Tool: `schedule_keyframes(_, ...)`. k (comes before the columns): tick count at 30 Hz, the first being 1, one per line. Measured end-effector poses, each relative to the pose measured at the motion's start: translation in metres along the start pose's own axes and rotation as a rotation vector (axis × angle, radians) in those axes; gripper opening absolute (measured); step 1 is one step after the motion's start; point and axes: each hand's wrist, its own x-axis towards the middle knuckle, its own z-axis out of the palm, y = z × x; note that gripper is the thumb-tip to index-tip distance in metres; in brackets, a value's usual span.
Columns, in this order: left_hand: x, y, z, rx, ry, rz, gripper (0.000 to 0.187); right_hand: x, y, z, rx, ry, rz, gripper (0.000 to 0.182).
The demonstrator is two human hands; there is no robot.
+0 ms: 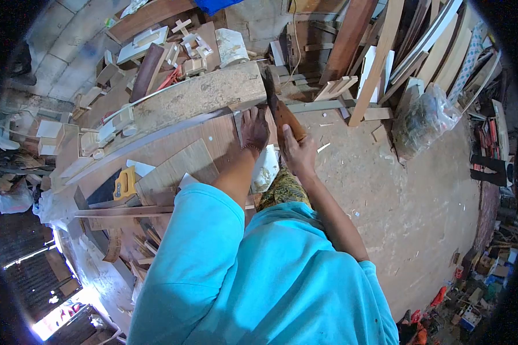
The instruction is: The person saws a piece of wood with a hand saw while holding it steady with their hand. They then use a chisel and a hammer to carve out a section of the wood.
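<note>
My right hand (299, 152) is closed round the brown wooden handle of a handsaw (289, 122). The dark saw blade points away from me, beside the sawn end of a thick wooden beam (213, 90). My left hand (254, 127) lies with its fingers stretched forward, pressing on wood at the near side of the beam, close to the saw. What exactly is under its palm is partly hidden. A pale board (178, 169) rests on the bench to the left of my left forearm.
A yellow-handled saw (125, 183) lies at the left. Small wooden pieces (195, 46) crowd the bench beyond the beam. Planks (380, 63) lean at the back right, near a clear plastic bag (429, 123). Scraps dot the concrete floor (397, 213).
</note>
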Motion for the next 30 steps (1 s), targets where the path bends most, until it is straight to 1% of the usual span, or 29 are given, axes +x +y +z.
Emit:
schedule_keyframes(1,0.001,0.0,0.001,-0.017,-0.001,-0.006,0.042,-0.001,-0.002,0.001,-0.157,0.037,-0.011,0.034)
schedule_keyframes(2,0.0,0.0,0.003,-0.035,-0.006,-0.013,0.042,-0.004,-0.003,0.001,-0.158,0.036,-0.007,0.034)
schedule_keyframes(4,-0.001,-0.001,0.005,-0.021,-0.035,-0.008,0.043,-0.006,-0.005,0.0,-0.12,0.055,-0.161,0.034)
schedule_keyframes(5,-0.001,-0.002,0.005,-0.005,-0.06,-0.002,0.043,-0.007,-0.003,-0.001,-0.123,0.056,-0.16,0.034)
schedule_keyframes(7,-0.003,-0.001,0.006,-0.004,-0.05,-0.007,0.042,-0.01,0.006,-0.002,-0.1,-0.036,-0.079,0.034)
schedule_keyframes(8,-0.002,-0.001,0.006,0.0,-0.035,-0.011,0.042,-0.009,0.01,-0.001,-0.102,-0.03,-0.083,0.034)
schedule_keyframes(10,-0.003,-0.002,0.008,0.004,-0.022,0.003,0.041,-0.009,0.01,0.0,0.015,0.051,-0.08,0.035)
schedule_keyframes(11,-0.003,-0.002,0.009,0.011,-0.012,0.01,0.041,-0.007,0.011,-0.001,0.019,0.061,-0.083,0.035)
schedule_keyframes(13,-0.004,-0.001,0.001,-0.006,-0.009,0.018,0.041,-0.005,-0.005,-0.006,-0.062,-0.029,-0.061,0.038)
schedule_keyframes(14,-0.003,0.0,-0.002,-0.023,-0.006,0.019,0.041,-0.002,-0.009,-0.006,-0.055,-0.016,-0.056,0.038)
schedule_keyframes(17,-0.004,-0.008,0.014,0.055,-0.021,0.054,0.046,0.011,-0.02,-0.007,-0.052,-0.013,-0.09,0.037)
schedule_keyframes(19,-0.002,-0.008,0.011,0.073,-0.02,0.061,0.047,0.018,-0.023,-0.012,-0.142,-0.107,-0.085,0.034)
schedule_keyframes(20,-0.003,-0.008,0.01,0.085,-0.032,0.075,0.047,0.022,-0.02,-0.014,-0.145,-0.106,-0.086,0.034)
schedule_keyframes(22,-0.003,-0.004,0.0,0.099,-0.042,0.083,0.047,0.026,-0.016,-0.016,0.008,-0.153,0.016,0.033)
schedule_keyframes(23,-0.002,-0.002,-0.004,0.12,-0.04,0.085,0.046,0.026,-0.013,-0.014,0.007,-0.158,0.014,0.033)
schedule_keyframes(25,-0.005,-0.001,-0.004,0.143,-0.044,0.08,0.046,0.019,-0.016,-0.014,-0.11,-0.135,-0.119,0.033)
schedule_keyframes(27,-0.005,-0.002,-0.003,0.112,-0.001,0.06,0.045,0.013,-0.016,-0.007,-0.156,-0.114,-0.153,0.032)
schedule_keyframes(28,-0.006,-0.009,0.011,0.112,-0.005,0.058,0.045,0.011,-0.016,-0.005,-0.201,-0.088,-0.191,0.031)
schedule_keyframes(30,-0.005,-0.026,0.038,0.096,-0.023,0.109,0.045,0.008,-0.013,-0.008,-0.147,-0.079,-0.197,0.032)
